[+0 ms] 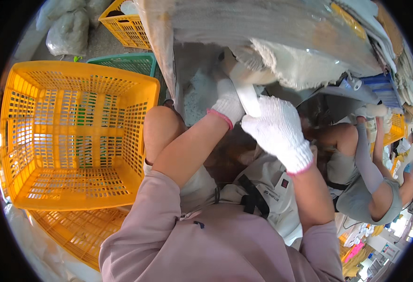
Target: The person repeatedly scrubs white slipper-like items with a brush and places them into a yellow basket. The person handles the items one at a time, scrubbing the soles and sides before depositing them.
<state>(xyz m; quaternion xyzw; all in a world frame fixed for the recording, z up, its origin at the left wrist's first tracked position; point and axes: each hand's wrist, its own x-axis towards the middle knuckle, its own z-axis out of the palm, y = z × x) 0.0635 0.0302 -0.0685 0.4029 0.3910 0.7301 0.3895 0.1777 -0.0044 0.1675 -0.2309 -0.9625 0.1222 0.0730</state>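
Observation:
A white knitted glove covers my right hand (280,131), its fingers closed on the near end of a long flat white piece (248,98) of a kind I cannot make out. Just left of that piece is my left hand (227,101), in a similar glove with a pink cuff; its fingers are smeared by motion, so their grip does not show. Beyond both hands, a blurred pale rounded thing (246,73) meets the far end of the piece. Frayed white cloth layers (305,66), resembling a cloth buffing wheel, hang beside it under a dusty grey cover (263,23).
A large yellow plastic crate (82,203) stands at my left, stacked on another yellow crate (75,232). Behind it are a green crate (122,59), a further yellow crate (133,32) and a clear bag (68,35). A co-worker (380,197) sits close at my right.

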